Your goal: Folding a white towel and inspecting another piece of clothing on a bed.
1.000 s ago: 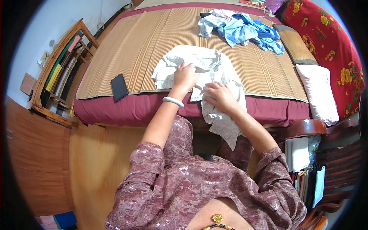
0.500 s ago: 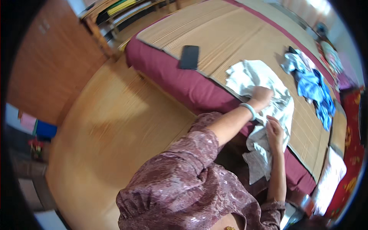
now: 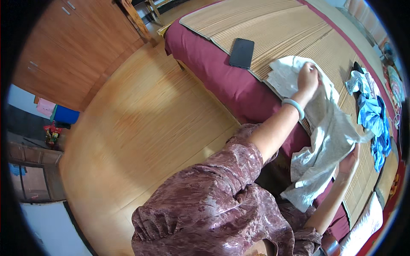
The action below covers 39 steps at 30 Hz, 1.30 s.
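Observation:
A light grey garment (image 3: 322, 136) is stretched between my hands, partly over the bed's edge, with its lower end hanging down toward me. Its exact kind does not show. My left hand (image 3: 308, 80), with a pale bangle (image 3: 294, 106) on the wrist, is closed on the garment's far part. Nearer the bed's head end, my right hand (image 3: 350, 161) pinches the garment's right edge and pulls a corner of it out to the side. Part of the right hand's fingers is hidden by the fabric.
The bed (image 3: 222, 74) has a tan woven mat (image 3: 273, 30) over a maroon sheet. A dark phone or tablet (image 3: 241, 53) lies near its edge. Blue and pale clothes (image 3: 370, 115) are heaped at the right, above a white pillow (image 3: 367, 224). A wooden cabinet (image 3: 72, 51) stands at far left.
My right hand has moved right and drawn the garment's edge outward, so the fabric is spread wider. My left hand has moved slightly farther away. The whole view has shifted.

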Each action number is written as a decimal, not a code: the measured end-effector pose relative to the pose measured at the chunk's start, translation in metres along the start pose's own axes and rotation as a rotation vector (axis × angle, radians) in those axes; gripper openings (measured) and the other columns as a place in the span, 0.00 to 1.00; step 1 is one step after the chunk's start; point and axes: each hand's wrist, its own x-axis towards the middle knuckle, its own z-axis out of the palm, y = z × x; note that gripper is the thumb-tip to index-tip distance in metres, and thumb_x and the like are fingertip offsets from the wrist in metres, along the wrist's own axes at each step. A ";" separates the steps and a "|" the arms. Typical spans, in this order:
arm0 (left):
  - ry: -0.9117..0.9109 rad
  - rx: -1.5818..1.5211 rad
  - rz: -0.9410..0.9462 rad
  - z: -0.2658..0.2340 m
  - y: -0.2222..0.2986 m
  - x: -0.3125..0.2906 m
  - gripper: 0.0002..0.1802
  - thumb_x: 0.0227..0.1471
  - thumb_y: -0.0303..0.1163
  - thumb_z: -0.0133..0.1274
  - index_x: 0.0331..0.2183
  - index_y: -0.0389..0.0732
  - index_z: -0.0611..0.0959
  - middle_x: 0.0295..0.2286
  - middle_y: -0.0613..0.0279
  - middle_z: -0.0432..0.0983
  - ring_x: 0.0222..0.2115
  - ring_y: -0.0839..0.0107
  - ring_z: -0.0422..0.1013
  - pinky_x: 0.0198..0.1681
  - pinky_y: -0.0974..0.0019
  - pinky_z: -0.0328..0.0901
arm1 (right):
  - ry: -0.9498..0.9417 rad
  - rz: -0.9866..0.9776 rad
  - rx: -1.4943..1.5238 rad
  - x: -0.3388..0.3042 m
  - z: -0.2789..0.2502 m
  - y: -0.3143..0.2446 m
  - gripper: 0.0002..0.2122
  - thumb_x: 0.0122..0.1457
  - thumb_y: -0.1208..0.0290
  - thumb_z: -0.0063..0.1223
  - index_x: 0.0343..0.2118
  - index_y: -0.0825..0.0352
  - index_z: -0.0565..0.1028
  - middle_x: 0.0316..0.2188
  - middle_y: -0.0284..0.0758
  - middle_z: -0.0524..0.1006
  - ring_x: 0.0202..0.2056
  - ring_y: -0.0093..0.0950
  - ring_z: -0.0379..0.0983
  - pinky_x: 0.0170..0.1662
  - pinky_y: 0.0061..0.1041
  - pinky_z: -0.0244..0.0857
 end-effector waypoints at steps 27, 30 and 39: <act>-0.543 0.931 0.013 -0.014 0.050 -0.076 0.39 0.44 0.48 0.59 0.49 0.26 0.70 0.42 0.34 0.73 0.43 0.45 0.72 0.48 0.54 0.66 | 0.393 -0.805 -1.661 -0.029 -0.031 -0.027 0.21 0.58 0.68 0.52 0.54 0.66 0.67 0.49 0.45 0.73 0.52 0.39 0.68 0.55 0.33 0.59; -0.709 0.931 0.059 -0.012 0.036 -0.077 0.25 0.44 0.44 0.58 0.36 0.30 0.80 0.36 0.40 0.77 0.39 0.49 0.74 0.44 0.57 0.67 | 0.200 -0.759 -1.856 -0.016 0.002 0.019 0.23 0.58 0.63 0.53 0.55 0.66 0.66 0.54 0.47 0.68 0.55 0.44 0.64 0.57 0.38 0.57; -0.630 0.033 -0.378 -0.006 0.009 -0.052 0.12 0.54 0.33 0.53 0.36 0.34 0.78 0.29 0.60 0.78 0.30 0.71 0.75 0.33 0.65 0.70 | 0.291 -0.571 -1.994 0.010 -0.007 0.032 0.13 0.51 0.67 0.54 0.39 0.63 0.77 0.34 0.41 0.78 0.41 0.41 0.73 0.45 0.40 0.64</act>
